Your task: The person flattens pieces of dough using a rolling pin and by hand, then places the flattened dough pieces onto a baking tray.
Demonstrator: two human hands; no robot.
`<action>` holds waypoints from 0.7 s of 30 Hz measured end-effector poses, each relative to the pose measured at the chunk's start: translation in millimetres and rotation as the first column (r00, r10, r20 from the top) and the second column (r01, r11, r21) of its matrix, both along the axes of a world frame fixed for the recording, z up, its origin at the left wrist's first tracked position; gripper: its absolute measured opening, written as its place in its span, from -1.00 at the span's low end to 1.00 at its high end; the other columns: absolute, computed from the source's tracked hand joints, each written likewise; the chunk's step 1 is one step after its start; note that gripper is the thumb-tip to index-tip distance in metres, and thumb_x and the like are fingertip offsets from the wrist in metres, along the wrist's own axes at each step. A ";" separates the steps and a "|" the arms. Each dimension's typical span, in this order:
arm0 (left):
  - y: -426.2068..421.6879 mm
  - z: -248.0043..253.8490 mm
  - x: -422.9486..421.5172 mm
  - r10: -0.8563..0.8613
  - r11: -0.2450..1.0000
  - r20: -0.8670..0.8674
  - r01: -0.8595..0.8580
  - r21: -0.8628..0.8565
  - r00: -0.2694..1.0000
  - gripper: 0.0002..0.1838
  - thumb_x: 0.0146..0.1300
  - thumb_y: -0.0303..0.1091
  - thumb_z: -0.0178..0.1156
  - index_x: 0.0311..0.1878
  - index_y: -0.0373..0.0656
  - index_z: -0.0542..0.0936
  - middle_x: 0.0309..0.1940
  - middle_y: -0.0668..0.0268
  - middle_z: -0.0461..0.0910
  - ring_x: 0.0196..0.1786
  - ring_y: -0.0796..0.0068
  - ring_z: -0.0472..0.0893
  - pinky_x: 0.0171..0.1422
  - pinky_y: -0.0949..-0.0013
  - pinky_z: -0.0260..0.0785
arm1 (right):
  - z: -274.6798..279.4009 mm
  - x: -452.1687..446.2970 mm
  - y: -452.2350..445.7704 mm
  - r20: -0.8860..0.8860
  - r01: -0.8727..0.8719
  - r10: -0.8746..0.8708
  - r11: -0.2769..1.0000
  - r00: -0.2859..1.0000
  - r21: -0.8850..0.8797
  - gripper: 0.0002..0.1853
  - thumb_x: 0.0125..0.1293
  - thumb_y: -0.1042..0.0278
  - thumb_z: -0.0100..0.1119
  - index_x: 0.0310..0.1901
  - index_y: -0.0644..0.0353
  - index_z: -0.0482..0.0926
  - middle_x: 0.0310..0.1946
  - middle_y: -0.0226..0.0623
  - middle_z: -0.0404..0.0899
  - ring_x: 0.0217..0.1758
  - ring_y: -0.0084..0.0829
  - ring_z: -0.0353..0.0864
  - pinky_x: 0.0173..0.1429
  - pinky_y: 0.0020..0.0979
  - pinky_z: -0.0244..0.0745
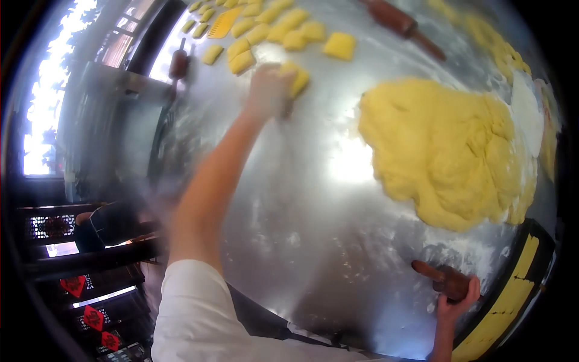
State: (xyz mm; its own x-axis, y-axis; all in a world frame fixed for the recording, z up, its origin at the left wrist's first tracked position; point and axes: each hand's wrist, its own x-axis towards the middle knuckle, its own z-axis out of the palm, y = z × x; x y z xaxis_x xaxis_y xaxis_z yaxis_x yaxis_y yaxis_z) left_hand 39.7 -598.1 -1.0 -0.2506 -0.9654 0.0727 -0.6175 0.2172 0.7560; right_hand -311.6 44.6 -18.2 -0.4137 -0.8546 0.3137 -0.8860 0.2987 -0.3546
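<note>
My left hand (268,92) reaches far across the steel table, smeared by motion. At its fingertips is a flat, squarish piece of yellow dough (298,79), blurred too, and the fingers seem closed on its edge. Several similar dough pieces (289,24) lie just beyond that hand. Down at the near right, my right hand (456,303) is wrapped round a dark wooden rolling pin (453,282), whose free handle points up and left. A large, lumpy mass of yellow dough (443,151) rests on the table above the right hand.
Another rolling pin (392,17) lies at the far right, and a smaller one (178,63) at the left edge. A yellow toothed scraper (224,23) sits among the pieces. Flour streaks the steel table (289,223). A dark-edged tray with yellow slabs (512,301) borders the right.
</note>
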 end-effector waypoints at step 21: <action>-34.3 26.8 56.0 0.040 0.940 0.273 0.056 -0.336 0.961 -0.43 0.58 -0.08 0.12 0.46 -0.28 0.52 0.37 -0.11 0.59 0.41 -0.11 0.57 0.54 0.03 0.36 | -4.9 0.4 7.5 0.067 0.051 -0.052 0.999 0.996 0.004 -0.10 0.16 0.46 0.33 0.57 0.24 0.21 0.52 0.10 0.27 0.55 0.12 0.32 0.64 0.07 0.20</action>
